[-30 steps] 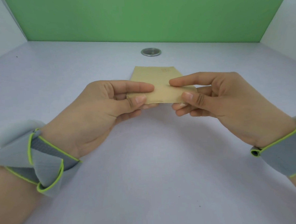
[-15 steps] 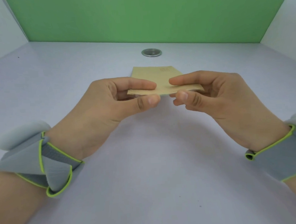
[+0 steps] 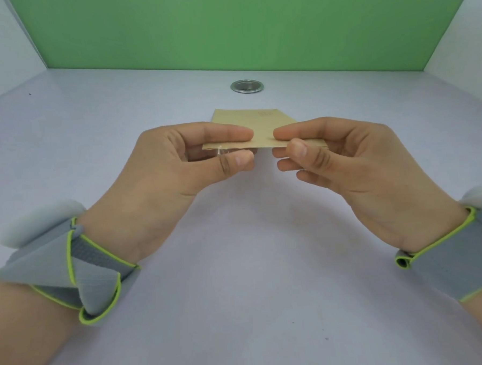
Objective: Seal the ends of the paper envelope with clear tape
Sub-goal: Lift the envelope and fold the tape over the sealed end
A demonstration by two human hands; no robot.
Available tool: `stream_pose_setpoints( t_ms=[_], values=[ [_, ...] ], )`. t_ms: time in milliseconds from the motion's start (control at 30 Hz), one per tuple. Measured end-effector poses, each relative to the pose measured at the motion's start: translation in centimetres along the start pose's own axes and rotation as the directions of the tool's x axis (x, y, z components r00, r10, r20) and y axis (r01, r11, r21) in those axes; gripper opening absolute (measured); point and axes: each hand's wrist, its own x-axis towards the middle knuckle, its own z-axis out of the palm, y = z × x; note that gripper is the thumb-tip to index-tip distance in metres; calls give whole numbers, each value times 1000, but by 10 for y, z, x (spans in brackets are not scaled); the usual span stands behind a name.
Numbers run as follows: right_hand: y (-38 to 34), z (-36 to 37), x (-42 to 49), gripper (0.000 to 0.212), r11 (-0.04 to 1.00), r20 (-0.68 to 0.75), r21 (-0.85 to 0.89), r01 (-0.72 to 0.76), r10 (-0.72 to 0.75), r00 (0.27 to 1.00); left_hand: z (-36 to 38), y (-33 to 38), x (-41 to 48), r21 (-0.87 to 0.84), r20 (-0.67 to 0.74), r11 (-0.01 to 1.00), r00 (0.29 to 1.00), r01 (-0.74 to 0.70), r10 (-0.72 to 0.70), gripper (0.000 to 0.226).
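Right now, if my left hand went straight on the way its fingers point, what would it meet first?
Probably the right hand: the left hand points rightward along the envelope, and their index fingertips face each other across a small gap.

Centre frame, a tan paper envelope (image 3: 255,123) is held above the grey table (image 3: 238,266). The left hand (image 3: 172,169) pinches its near edge, where a glint of clear tape (image 3: 223,150) shows; the right hand (image 3: 344,154) pinches beside it. Behind, upper centre, a metal grommet (image 3: 247,86) sits before the green wall (image 3: 237,29).
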Motion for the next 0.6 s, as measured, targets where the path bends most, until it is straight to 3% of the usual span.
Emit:
stream_pose_setpoints(
  t_ms=[600],
  values=[
    [6, 3, 3, 24, 970, -92, -47, 237, -241, 966, 1, 0, 0, -40, -22, 998, 999, -48, 47, 30]
  ],
)
